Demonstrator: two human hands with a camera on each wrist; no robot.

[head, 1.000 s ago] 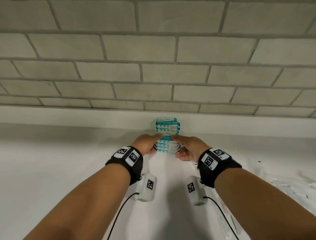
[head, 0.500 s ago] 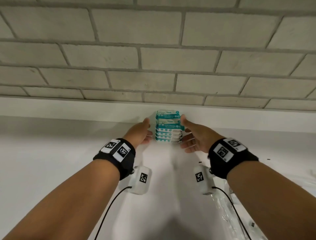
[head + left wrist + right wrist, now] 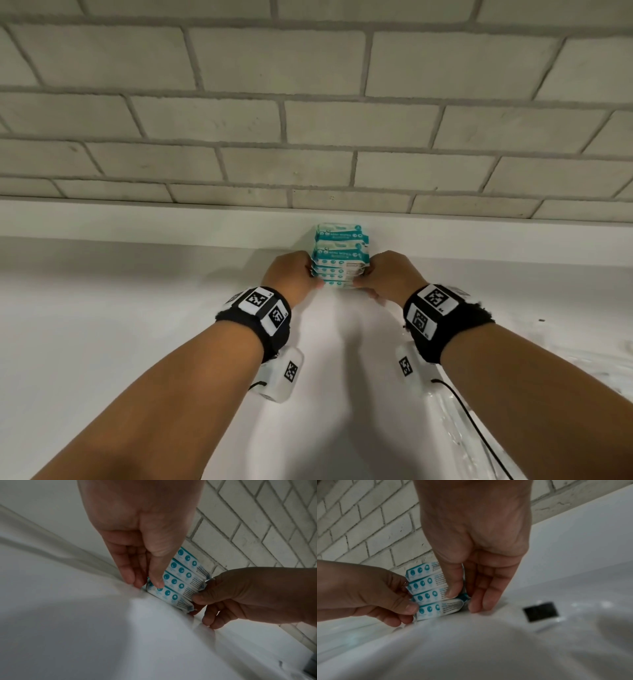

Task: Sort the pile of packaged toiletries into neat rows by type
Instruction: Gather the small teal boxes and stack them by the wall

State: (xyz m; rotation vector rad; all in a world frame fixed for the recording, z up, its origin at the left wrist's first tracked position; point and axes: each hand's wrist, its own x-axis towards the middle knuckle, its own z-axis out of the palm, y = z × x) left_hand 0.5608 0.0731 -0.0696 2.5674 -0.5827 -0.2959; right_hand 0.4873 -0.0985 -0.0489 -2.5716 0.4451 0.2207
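Several teal-and-white wipe packs [image 3: 340, 255] stand on edge in a short row that runs back to the white ledge [image 3: 171, 222]. My left hand [image 3: 294, 274] grips the left ends of the nearest packs. In the left wrist view its thumb lies on the front pack [image 3: 178, 580] and its fingers [image 3: 130, 574] are behind the left edge. My right hand [image 3: 390, 277] grips the right ends. In the right wrist view its thumb presses the pack fronts [image 3: 428, 592] and its fingers [image 3: 488, 595] reach down to the table.
A pale brick wall [image 3: 308, 120] rises behind the ledge. The white table [image 3: 102, 342] spreads to the left. Clear plastic wrapping [image 3: 582, 359] lies on the right. A small black square [image 3: 541, 611] sits on the table right of my right hand.
Half a second ago both hands were spread open beside the row. They have come inward and now clasp the nearest packs from both sides.
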